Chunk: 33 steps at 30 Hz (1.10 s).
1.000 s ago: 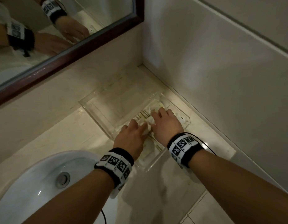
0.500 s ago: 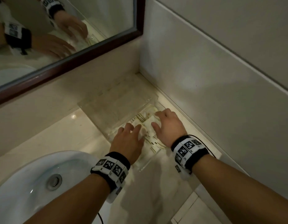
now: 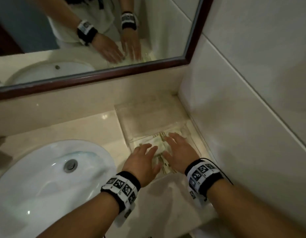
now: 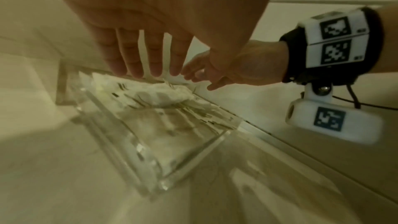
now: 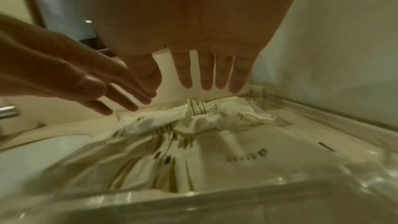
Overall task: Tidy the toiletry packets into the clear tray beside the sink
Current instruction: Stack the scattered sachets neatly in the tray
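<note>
I see the toiletry packets (image 3: 158, 145) lying heaped inside the clear tray (image 3: 140, 121), in its near half, white wrappers with dark stripes (image 5: 193, 122); the tray's far half shows bare bottom. My left hand (image 3: 142, 162) hangs above the tray's near left edge with fingers straight and spread, gripping nothing (image 4: 137, 57). My right hand (image 3: 178, 150) hangs over the packets, fingers also straight and apart, holding nothing (image 5: 206, 72). The tray's right wall runs just beside the tiled wall (image 3: 243, 109), its far edge near the backsplash under the mirror (image 3: 97, 40). Left of the tray lies open countertop (image 3: 80, 127), then the sink (image 3: 51, 176).
</note>
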Available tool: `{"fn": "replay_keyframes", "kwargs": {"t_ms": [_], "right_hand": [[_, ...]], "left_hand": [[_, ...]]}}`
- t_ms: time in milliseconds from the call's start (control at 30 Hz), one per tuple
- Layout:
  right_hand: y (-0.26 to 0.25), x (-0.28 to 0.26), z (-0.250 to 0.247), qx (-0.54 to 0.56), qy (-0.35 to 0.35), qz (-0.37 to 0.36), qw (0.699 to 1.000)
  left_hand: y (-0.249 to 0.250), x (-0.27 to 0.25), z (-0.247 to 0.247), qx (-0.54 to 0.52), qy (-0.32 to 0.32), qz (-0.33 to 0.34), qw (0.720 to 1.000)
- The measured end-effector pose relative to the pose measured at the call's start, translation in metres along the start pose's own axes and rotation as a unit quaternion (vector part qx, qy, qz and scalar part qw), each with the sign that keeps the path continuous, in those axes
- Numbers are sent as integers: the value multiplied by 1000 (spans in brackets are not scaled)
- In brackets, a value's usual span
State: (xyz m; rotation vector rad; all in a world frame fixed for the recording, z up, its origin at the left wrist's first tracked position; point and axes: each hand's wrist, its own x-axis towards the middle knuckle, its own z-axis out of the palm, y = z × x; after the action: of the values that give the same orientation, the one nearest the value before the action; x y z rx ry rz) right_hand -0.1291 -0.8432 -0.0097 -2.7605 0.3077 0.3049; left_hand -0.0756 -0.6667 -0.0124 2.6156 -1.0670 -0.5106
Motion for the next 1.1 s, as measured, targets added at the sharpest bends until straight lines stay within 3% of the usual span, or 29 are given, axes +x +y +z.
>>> {"fn": "replay_keyframes", "kwargs": {"t_ms": [167, 300, 666, 933, 1100], "right_hand": [[10, 12, 6, -33, -60, -67, 995], [19, 12, 15, -12, -51, -83, 995], [19, 27, 26, -20, -88, -49, 995], [38, -14, 11, -6, -5, -75, 997], [51, -56, 19, -11, 7, -94, 995]], "left_hand": [[23, 7, 25, 42, -29, -38, 998], [30, 16, 40, 68, -35, -86, 993], [32, 22, 44, 81, -49, -99, 991], [39, -9, 36, 47, 38, -64, 996], [44, -28, 43, 43, 41, -60, 996]]}}
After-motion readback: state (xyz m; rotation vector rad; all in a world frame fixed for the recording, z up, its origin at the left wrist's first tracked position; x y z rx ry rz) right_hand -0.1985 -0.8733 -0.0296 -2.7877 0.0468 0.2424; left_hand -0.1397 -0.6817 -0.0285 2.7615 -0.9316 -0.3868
